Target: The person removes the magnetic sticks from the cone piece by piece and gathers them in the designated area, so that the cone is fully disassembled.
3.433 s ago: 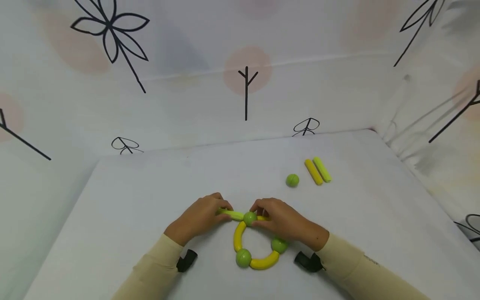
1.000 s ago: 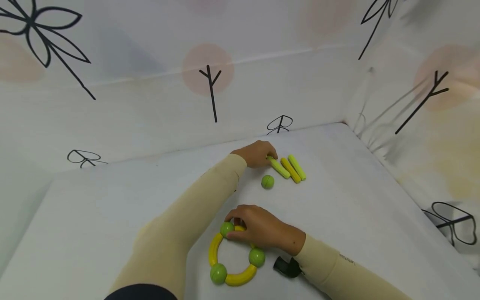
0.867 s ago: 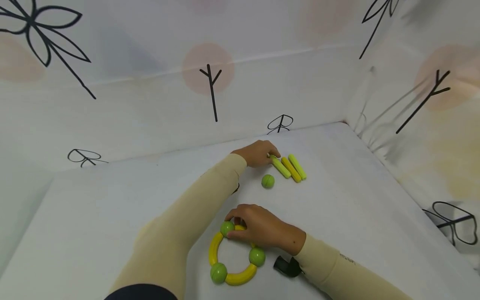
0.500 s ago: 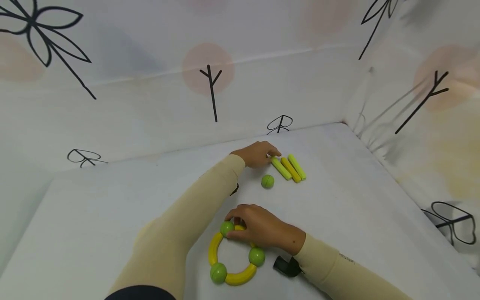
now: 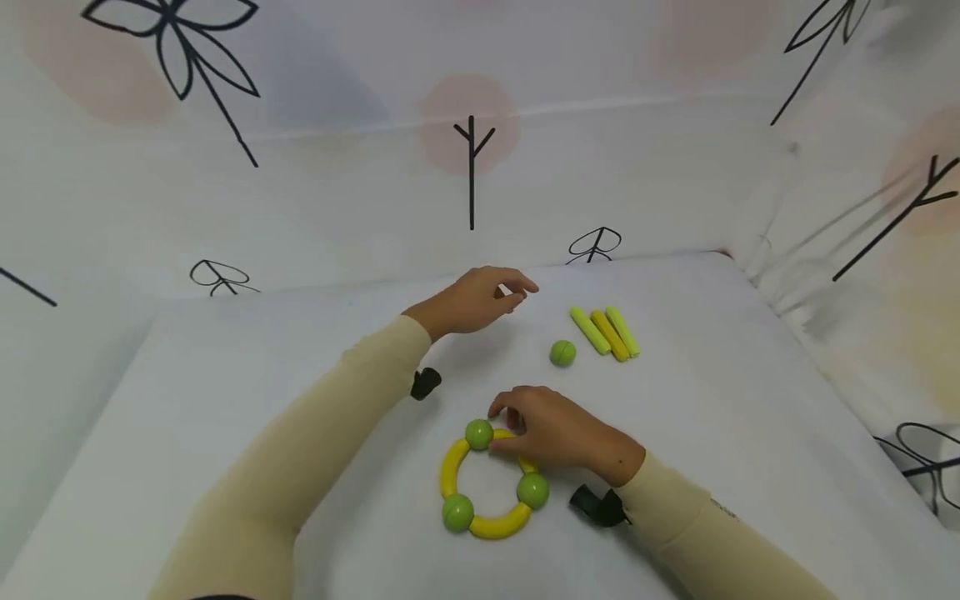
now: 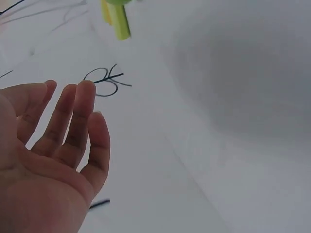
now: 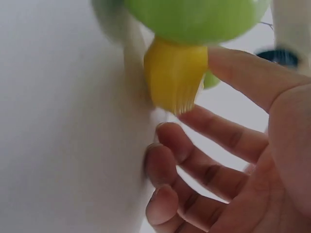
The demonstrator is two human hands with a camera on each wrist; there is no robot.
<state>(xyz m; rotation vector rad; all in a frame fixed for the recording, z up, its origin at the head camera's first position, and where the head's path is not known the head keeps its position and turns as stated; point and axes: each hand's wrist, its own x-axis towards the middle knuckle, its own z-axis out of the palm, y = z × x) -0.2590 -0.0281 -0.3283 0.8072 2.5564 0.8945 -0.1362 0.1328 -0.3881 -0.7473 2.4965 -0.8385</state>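
Hands work apart on the white surface [image 5: 225, 433]: the right hand [image 5: 558, 429] rests near the front edge on a ring of curved yellow pieces and green balls [image 5: 491, 479], its fingers [image 7: 214, 141] curled against the yellow arc just beside the top ball [image 5: 478, 433], probably to keep the ring from sliding, though the blurred right wrist view leaves it unclear how firmly they pinch it. The left hand [image 5: 472, 300] hovers above the middle of the surface toward the far edge, holding nothing; its fingers [image 6: 73, 116] are relaxed and nearly straight in the left wrist view. Toward the far right corner lie 3 straight sticks [image 5: 606, 332], 2 lime and 1 yellow between them, laid side by side and touching, with 1 loose green ball [image 5: 562, 353] just beside their near end. This spare stock sits well apart from the ring, within reach of either hand. Patterned white cloth walls [image 5: 472, 167] rise behind the surface.
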